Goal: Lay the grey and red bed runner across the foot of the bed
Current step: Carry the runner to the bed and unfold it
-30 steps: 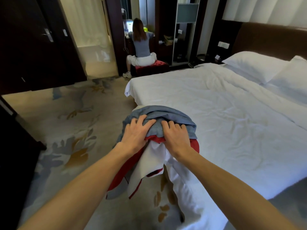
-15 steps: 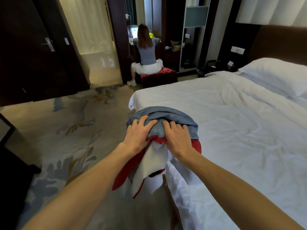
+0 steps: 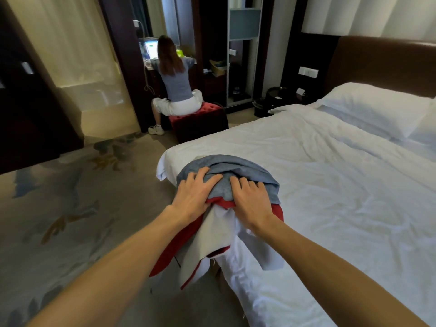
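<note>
The grey and red bed runner is bunched into a heap at the foot edge of the white bed, close to its far corner. Grey fabric lies on top, while red edging and a white lining hang down over the bed's side. My left hand grips the left side of the heap, fingers curled into the grey cloth. My right hand grips the right side in the same way. The two hands are almost touching.
White pillows lie against a brown headboard at the right. A person sits on a red ottoman at a desk beyond the bed. Patterned carpet spreads to the left, and a dark bin stands by the bed.
I have moved forward along the foot of the bed with the bunched runner in both hands. The far bed corner and the seated person look nearer. My grip is unchanged.
</note>
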A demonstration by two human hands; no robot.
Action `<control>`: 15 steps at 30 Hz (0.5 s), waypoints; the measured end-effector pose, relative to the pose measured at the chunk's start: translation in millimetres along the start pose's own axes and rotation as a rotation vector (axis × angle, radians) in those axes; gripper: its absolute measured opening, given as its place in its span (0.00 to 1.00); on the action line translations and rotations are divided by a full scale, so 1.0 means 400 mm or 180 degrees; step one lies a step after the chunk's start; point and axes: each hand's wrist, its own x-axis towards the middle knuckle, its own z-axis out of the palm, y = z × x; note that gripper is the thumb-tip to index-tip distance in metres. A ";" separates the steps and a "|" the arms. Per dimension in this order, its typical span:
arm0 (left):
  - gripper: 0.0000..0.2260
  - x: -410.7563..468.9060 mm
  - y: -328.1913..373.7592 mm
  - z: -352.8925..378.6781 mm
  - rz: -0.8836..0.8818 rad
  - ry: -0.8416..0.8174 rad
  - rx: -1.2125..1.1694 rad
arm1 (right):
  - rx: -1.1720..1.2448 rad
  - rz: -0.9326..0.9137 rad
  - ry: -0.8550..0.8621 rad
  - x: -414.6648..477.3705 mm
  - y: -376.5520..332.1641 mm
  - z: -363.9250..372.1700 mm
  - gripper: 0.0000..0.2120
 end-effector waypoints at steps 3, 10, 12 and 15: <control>0.30 0.130 -0.079 0.021 0.0193 -0.0046 -0.0096 | -0.0080 0.0197 -0.0097 0.121 0.004 0.029 0.14; 0.30 0.403 -0.145 0.089 0.0741 -0.0094 -0.0150 | -0.0119 0.0743 -0.0429 0.296 0.079 0.114 0.20; 0.29 0.487 -0.146 0.118 0.0884 -0.0111 -0.0148 | -0.0133 0.0911 -0.0467 0.340 0.117 0.147 0.20; 0.29 0.609 -0.135 0.172 0.1114 -0.0147 -0.0131 | -0.0153 0.1136 -0.0534 0.392 0.185 0.205 0.20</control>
